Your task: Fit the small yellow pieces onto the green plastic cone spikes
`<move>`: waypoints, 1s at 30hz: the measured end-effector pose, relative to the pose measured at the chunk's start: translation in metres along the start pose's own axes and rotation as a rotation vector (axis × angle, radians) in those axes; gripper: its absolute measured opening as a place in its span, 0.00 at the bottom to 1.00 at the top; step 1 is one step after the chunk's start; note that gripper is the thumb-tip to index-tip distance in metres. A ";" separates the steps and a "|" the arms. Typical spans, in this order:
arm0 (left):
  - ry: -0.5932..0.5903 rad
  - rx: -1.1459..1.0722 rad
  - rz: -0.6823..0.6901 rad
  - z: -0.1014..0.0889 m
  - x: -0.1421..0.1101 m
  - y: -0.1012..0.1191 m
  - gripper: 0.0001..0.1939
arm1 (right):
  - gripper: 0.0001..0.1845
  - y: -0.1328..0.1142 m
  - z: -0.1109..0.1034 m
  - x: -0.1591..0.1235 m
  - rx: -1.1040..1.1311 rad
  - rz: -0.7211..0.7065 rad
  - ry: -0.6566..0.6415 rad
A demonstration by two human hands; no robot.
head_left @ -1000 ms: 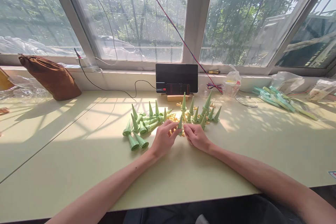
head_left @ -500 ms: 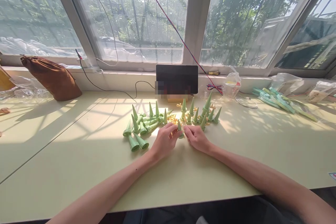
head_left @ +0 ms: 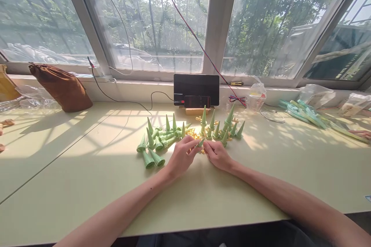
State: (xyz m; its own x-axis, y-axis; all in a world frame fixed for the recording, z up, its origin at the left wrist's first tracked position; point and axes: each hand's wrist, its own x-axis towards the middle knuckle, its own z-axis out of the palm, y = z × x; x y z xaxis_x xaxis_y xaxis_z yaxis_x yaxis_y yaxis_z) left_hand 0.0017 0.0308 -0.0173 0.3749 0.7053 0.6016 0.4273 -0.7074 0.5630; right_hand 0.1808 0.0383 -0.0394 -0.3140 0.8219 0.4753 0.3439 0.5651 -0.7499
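Between the thumb and fingers of my left hand [head_left: 182, 153] is a small green plastic cone [head_left: 201, 143], tilted with its tip to the upper right. My right hand [head_left: 217, 154] is closed in a pinch just beside it; whatever its fingertips hold is hidden. Small yellow pieces [head_left: 191, 133] lie in a heap just beyond my hands. Left of my left hand, several green cones stand or lie, among them a cone on its side [head_left: 158, 159]. Past my right hand stands a group of upright green cones [head_left: 228, 119] with yellow pieces around them.
A black tablet [head_left: 196, 85] leans at the back, with a phone [head_left: 199, 101] and a wooden block [head_left: 198, 111] before it. A brown drawstring bag [head_left: 65, 90] stands at left. Green strips [head_left: 303, 112] and plastic bags lie at right. Another person's hand [head_left: 362, 135] shows at the right edge.
The cone in my left hand has tipped from upright to leaning right. My hands stay close together. Another person's hand has appeared at the right edge. The view has shifted slightly.
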 end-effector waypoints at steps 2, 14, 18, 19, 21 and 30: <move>-0.002 0.043 0.062 0.000 -0.001 -0.001 0.09 | 0.24 0.000 0.000 0.001 0.025 0.039 0.006; -0.059 0.066 -0.026 0.004 -0.003 0.001 0.07 | 0.23 0.005 0.000 0.000 -0.037 -0.031 0.019; -0.047 -0.024 -0.119 0.003 -0.002 0.003 0.14 | 0.21 0.008 0.001 -0.001 -0.093 -0.089 0.000; -0.047 -0.059 -0.148 0.003 -0.001 0.003 0.15 | 0.21 0.009 0.001 -0.002 -0.108 -0.103 0.000; -0.050 -0.108 -0.187 0.003 0.000 0.003 0.16 | 0.20 0.010 0.002 -0.002 -0.124 -0.118 -0.002; -0.086 0.103 0.052 0.000 -0.002 -0.004 0.07 | 0.20 0.007 0.002 -0.001 -0.044 -0.075 0.006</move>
State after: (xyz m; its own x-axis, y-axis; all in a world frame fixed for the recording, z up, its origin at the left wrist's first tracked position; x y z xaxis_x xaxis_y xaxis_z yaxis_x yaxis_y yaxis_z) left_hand -0.0004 0.0319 -0.0211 0.4661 0.6724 0.5749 0.4860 -0.7377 0.4687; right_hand 0.1821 0.0416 -0.0457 -0.3350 0.7775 0.5323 0.3579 0.6276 -0.6914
